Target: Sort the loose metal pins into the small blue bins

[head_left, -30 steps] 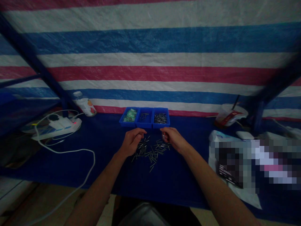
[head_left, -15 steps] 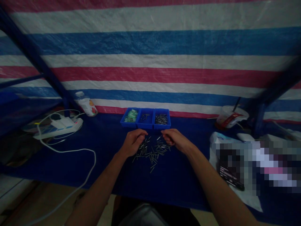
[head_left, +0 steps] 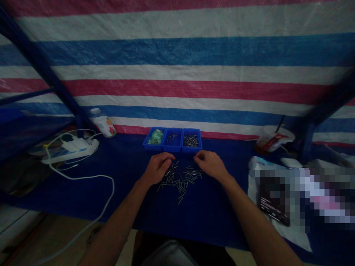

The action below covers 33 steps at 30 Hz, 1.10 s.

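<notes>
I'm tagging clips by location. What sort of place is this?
Probably a makeshift small-parts workstation: thin metal pieces lie loose on a blue tabletop, blue bins stand just beyond them, and striped sheeting forms the backdrop.

It's dim in here, a flat, greyish gloom; where the light comes from, I can't tell. The striped sheet (head_left: 177,88) catches most of it, with a faint sheen along its creases. The tabletop (head_left: 210,214) sinks into deep blue, its left end nearly black with shadow. The metal pins (head_left: 181,183) give small, dull glints, their outlines running together. Toward the edges everything softens: the left post (head_left: 47,70) and right post (head_left: 330,103) look slanted and smeared. Coarse square blocks blot out part of the white bag (head_left: 298,236).
</notes>
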{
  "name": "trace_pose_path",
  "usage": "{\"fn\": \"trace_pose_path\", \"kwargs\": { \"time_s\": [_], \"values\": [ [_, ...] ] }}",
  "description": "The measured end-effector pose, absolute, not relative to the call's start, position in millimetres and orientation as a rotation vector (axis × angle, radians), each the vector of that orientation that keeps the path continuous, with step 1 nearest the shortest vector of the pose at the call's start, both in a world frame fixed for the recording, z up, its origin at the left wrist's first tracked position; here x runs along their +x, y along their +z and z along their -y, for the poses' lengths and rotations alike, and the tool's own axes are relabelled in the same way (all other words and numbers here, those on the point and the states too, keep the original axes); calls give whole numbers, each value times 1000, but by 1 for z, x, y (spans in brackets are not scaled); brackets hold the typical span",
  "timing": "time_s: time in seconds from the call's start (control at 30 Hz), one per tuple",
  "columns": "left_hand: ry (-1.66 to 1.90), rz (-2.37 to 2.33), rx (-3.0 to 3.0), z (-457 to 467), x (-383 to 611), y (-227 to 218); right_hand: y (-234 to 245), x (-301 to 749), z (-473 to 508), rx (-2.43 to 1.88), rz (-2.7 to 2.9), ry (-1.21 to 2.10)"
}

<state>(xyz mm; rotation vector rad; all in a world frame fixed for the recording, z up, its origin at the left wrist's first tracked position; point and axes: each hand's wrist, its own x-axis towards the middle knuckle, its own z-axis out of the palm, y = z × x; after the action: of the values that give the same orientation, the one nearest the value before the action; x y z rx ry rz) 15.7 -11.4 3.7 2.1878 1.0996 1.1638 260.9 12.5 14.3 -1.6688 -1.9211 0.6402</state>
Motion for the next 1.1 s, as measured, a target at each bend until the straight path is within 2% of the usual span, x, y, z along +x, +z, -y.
{"fn": "trace_pose_path", "kwargs": {
  "time_s": [0.2, 0.53, 0.73, 1.1],
  "values": [
    [1150, -1131, 2186, 12, 16, 5, 16, 263, -5, -1748, 2233, 602],
    [1137, -1205, 2182, 12, 16, 4, 5, 260, -6, -1690, 2222, 521],
    [1067, -1254, 2196, 12, 19, 5, 10, 254, -12, -1329, 1813, 931],
    [808, -1226, 2382, 12, 33, -1, 1, 223, -6, -924, 1342, 1378]
  ]
}}
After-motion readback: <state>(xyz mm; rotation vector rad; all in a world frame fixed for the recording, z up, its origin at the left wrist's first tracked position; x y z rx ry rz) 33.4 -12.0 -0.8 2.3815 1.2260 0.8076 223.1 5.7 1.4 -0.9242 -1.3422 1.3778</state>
